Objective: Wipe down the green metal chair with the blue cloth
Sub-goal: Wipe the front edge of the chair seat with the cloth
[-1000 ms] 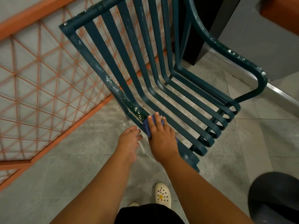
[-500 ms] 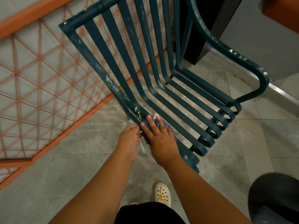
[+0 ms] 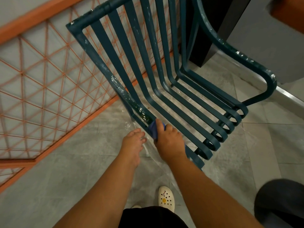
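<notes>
- The right hand (image 3: 170, 140) has its fingers curled over the blue cloth (image 3: 153, 131), gripping it and pressing it against the near side rail of the green metal chair (image 3: 172, 96).
- The cloth shows just beyond the knuckles, under the fingers.
- The left hand (image 3: 133, 142) hangs beside the right one, fingers loosely relaxed, holding nothing, just short of the rail.
- Below the hands, a white clog (image 3: 165, 198) stands on the grey tiled floor (image 3: 65, 162).
</notes>
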The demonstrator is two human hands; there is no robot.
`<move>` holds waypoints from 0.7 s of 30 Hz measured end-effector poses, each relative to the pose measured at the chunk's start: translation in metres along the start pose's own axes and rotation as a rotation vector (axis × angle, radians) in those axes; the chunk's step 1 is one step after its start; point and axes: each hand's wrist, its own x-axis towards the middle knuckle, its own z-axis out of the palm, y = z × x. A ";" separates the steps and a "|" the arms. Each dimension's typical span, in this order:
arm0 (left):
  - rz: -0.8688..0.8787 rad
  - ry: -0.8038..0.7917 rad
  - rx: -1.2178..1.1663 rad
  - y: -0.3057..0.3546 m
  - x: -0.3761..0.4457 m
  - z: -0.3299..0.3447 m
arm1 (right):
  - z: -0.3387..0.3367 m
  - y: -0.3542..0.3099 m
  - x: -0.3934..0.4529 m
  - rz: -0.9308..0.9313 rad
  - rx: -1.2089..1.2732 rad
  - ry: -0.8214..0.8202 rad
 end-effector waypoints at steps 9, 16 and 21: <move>0.014 0.011 -0.042 -0.007 -0.002 -0.008 | -0.026 0.043 0.010 0.250 0.748 -0.440; 0.007 0.005 -0.042 -0.005 -0.003 -0.008 | 0.009 0.015 -0.020 -0.140 -0.005 -0.013; 0.014 -0.002 -0.024 -0.001 -0.003 -0.012 | 0.017 0.024 -0.006 -0.047 0.104 0.029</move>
